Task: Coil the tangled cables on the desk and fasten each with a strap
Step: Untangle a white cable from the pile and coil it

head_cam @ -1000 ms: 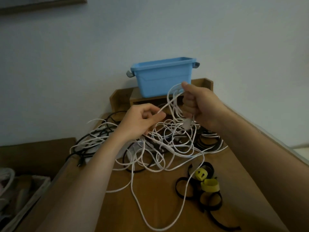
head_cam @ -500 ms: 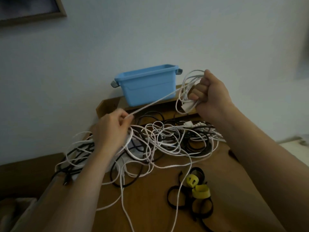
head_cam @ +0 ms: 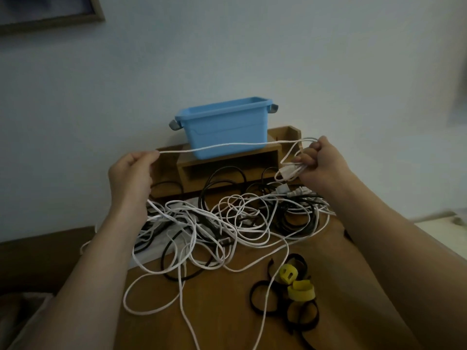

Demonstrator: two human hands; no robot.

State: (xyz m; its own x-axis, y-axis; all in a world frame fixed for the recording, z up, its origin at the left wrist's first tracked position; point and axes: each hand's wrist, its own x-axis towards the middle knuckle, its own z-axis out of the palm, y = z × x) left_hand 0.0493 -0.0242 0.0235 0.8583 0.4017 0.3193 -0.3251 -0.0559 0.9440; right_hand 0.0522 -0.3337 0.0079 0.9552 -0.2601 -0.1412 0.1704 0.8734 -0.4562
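A white cable [head_cam: 227,145] runs taut and level between my two raised hands. My left hand [head_cam: 132,176] pinches it at the left end of the stretch. My right hand [head_cam: 322,165] grips a small bundle of its coiled loops together with a white plug. Below both hands a tangle of white and black cables [head_cam: 227,223] covers the wooden desk [head_cam: 227,311]. Black and yellow straps [head_cam: 294,291] lie in a loose heap at the front right of the desk.
A blue plastic bin [head_cam: 225,127] stands on a wooden shelf riser [head_cam: 227,162] against the wall behind the tangle. A framed picture [head_cam: 50,11] hangs at the upper left. A brown surface lies lower at the left, beside the desk.
My hands have drawn apart, the left going left and up, the right going right. The white cable between them went from slack to a long taut span.
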